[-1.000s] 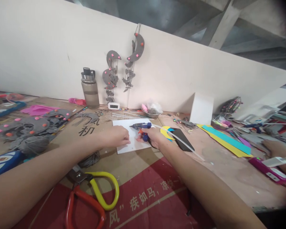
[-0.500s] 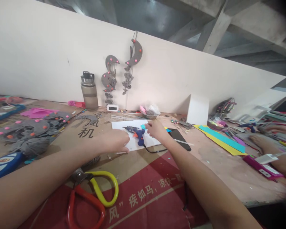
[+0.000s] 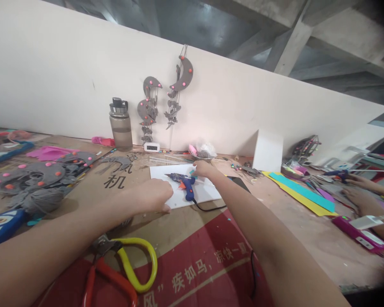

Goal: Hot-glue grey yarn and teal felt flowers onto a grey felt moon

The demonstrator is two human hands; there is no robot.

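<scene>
My left hand (image 3: 158, 195) is at the left edge of a white board (image 3: 206, 194), fingers curled and thumb low. What it grips, if anything, is hidden. Over the board's far part, my right hand (image 3: 204, 169) has its fingers pinched at a small teal piece (image 3: 192, 172), which shows just beside the fingertips. Between both hands a blue hot glue gun (image 3: 188, 187) lies on the board, nozzle to the left and black cord trailing right. Large scissors (image 3: 152, 256) with red and yellow handles lie below my left forearm.
A bottle (image 3: 120, 130), a small digital clock (image 3: 152, 147) and a bowl (image 3: 203, 155) stand along the wall. Grey moon hangings (image 3: 185, 72) hang there. A dark phone (image 3: 238, 184) is partly behind my right forearm. On the right are coloured sheets (image 3: 302, 194), a magenta power strip (image 3: 360, 234) and another person's hands (image 3: 360, 198).
My right hand has shifted slightly, covering more of the teal piece and the phone. The left hand stays near the board's edge. The view has tilted a little; the other person's hands have moved.
</scene>
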